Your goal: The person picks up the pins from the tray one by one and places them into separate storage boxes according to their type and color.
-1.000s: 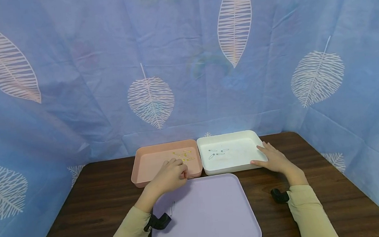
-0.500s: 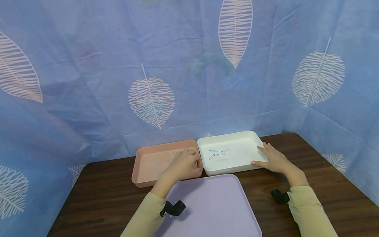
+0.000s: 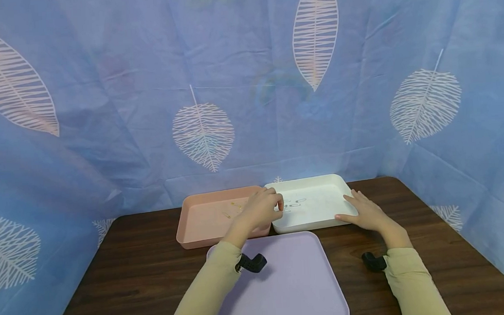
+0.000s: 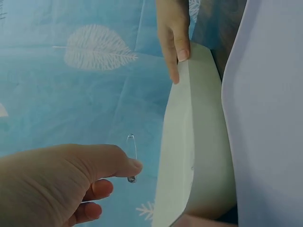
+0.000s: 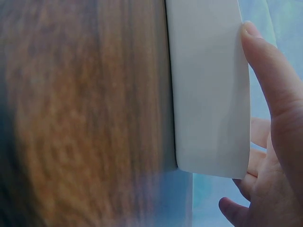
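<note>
My left hand (image 3: 262, 208) is over the seam between the pink tray (image 3: 202, 229) and the white tray (image 3: 322, 216). In the left wrist view it pinches a silver safety pin (image 4: 132, 179) at the thumb tip, the pin pointing upward from the fingers. My right hand (image 3: 365, 211) rests at the near right corner of the white tray. In the right wrist view its thumb touches the rim and the other fingers spread along the side. Several silver safety pins (image 3: 296, 204) lie in the white tray. Gold safety pins (image 3: 226, 215) lie in the pink tray, partly hidden by my left hand.
A lilac tray (image 3: 287, 291) lies in front of both smaller trays, its left part covered by my left sleeve. All stand on a dark wooden table (image 3: 124, 278). A blue leaf-patterned curtain (image 3: 248, 104) hangs behind the table's back edge.
My left hand has moved right and away from me, from the front of the pink tray to the white tray's left edge, carrying the safety pin. My right hand has stayed put.
</note>
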`<state>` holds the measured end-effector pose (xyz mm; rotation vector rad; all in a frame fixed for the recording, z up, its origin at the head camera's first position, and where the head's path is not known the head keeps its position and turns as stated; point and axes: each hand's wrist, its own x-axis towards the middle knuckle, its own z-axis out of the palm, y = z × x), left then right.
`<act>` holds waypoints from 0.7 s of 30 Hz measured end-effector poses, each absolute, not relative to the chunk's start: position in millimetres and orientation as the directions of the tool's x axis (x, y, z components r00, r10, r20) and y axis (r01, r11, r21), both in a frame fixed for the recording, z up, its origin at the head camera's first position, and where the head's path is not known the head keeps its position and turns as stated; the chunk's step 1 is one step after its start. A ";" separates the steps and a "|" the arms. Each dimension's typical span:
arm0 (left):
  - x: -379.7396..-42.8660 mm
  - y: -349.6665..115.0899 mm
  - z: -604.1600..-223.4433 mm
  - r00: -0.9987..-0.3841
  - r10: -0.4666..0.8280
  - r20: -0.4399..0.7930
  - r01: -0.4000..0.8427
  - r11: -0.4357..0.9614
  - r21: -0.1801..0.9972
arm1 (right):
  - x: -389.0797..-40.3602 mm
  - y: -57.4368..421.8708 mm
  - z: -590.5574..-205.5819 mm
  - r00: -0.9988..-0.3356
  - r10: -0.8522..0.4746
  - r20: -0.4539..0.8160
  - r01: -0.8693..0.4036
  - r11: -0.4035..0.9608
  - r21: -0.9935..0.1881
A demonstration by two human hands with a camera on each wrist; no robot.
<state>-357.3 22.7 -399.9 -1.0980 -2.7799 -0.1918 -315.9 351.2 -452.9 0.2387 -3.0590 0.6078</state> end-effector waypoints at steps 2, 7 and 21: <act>-360.2 28.4 -401.7 -0.724 0.663 0.189 0.682 0.729 0.057 | -315.7 351.1 -452.6 -0.988 -0.146 0.044 -0.152 0.912 -0.382; -366.6 41.1 -406.4 -0.740 0.641 0.206 0.663 0.746 0.060 | -316.1 350.9 -453.1 -0.988 -0.145 0.047 -0.152 0.912 -0.380; -377.9 59.0 -420.5 -0.789 0.573 0.222 0.602 0.793 0.092 | -315.9 350.7 -453.9 -0.988 -0.142 0.053 -0.152 0.910 -0.385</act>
